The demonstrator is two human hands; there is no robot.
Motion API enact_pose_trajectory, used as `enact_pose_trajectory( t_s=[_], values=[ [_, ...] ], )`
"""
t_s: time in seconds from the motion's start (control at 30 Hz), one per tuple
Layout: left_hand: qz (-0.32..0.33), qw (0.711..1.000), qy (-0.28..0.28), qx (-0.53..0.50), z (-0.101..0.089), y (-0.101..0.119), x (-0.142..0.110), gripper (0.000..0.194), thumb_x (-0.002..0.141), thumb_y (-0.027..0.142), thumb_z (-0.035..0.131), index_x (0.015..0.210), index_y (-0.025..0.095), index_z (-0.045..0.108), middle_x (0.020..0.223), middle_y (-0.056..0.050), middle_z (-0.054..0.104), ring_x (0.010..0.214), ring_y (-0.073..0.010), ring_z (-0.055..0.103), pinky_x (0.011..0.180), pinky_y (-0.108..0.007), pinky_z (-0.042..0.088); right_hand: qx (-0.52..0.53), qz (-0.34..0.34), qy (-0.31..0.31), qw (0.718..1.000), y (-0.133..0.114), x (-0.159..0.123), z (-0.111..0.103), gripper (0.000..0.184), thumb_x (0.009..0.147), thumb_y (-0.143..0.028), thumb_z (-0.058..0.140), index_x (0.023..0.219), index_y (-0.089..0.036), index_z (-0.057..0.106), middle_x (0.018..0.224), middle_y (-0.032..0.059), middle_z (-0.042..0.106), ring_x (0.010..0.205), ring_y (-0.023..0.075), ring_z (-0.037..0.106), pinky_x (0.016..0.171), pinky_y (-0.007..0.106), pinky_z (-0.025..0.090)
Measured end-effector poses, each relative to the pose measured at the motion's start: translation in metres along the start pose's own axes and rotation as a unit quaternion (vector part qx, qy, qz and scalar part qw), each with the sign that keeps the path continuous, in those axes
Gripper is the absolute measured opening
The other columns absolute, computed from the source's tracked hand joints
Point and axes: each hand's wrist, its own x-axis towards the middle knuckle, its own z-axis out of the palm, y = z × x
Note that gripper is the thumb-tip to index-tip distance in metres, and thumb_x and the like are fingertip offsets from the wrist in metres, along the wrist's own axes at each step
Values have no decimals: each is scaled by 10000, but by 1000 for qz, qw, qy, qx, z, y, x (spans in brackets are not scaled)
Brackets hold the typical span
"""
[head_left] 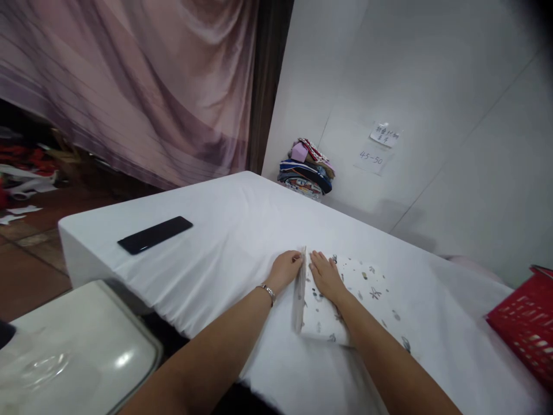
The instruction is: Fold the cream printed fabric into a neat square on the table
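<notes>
A white cloth [374,276] printed with small grey and brown sea motifs, such as a starfish, lies folded on the table. My right hand [326,278] rests flat on top of it close to the left edge, fingers stretched out. At that same edge, near the far corner, my left hand [286,270] has its fingers curled in a pinch on the fabric; the fingertips are partly hidden. The cloth's left side stands up slightly as a raised fold. A bracelet circles my left wrist.
The table [228,230] wears a white cover. On it lies a black phone-like slab [155,234] at the left. Folded clothes [306,170] are stacked at the far edge by the wall. A red basket [525,323] stands at the right, a pale glossy stool-like surface [82,346] at lower left.
</notes>
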Motion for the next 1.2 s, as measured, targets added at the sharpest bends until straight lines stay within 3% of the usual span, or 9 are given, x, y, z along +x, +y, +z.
enact_pose_trajectory(
  t_s=[0.33,0.53,0.67,0.73,0.8,0.9,1.03,1.2],
  values=[
    [7,1000,-1,3,-3,2,-1,206,796,231,471,866,209,664,916,-20,676,847,-153,588,761,-252,425,-28,6,-14,999,-2,1,-4,492,923,-328,196,1377,-189,326,1465,28,259,1354,178,178,1082,422,131],
    [8,1000,16,2,-5,8,-6,263,823,282,457,997,200,637,1032,-42,654,925,-165,580,849,-287,429,-37,-7,-8,999,0,-1,-3,498,928,-326,184,1384,-174,314,1466,31,256,1353,180,179,1086,418,120],
    [135,991,14,16,-6,16,-12,340,834,294,455,1146,225,570,1220,-28,567,1152,-174,462,1015,-326,332,-30,-12,-10,999,-4,-2,-6,489,928,-314,200,1385,-179,307,1467,44,257,1355,191,169,1082,440,116],
    [201,979,-9,33,-6,16,-13,333,830,269,450,1135,241,581,1210,-14,574,1159,-168,454,1040,-338,309,-20,-15,-22,999,-5,-3,-9,484,924,-301,217,1390,-194,293,1471,49,247,1357,191,160,1077,449,122],
    [213,976,-20,52,-4,14,-12,309,827,268,444,1084,240,612,1171,-18,596,1131,-168,473,1033,-338,323,-12,-15,-31,999,-4,-5,-14,494,919,-319,243,1395,-195,278,1480,60,219,1362,195,138,1075,448,124],
    [191,979,-8,68,-1,8,-8,300,821,290,440,1038,220,635,1168,-34,595,1131,-179,474,1023,-336,341,-16,-1,-24,1000,10,-13,-25,524,911,-367,275,1401,-180,267,1495,76,157,1371,203,82,1079,441,100],
    [180,981,-6,73,1,6,-5,303,821,310,432,1023,216,638,1188,-28,583,1133,-187,473,1014,-330,351,-47,63,-12,997,48,-28,-41,549,914,-404,270,1408,-164,251,1500,95,117,1374,221,49,1078,451,65],
    [155,983,-3,100,0,13,-7,297,817,313,424,1001,221,638,1193,-12,582,1115,-201,484,990,-341,366,-57,141,-36,988,88,-40,-41,616,905,-517,222,1425,-186,207,1500,69,125,1373,222,64,1080,452,54]
  ],
)
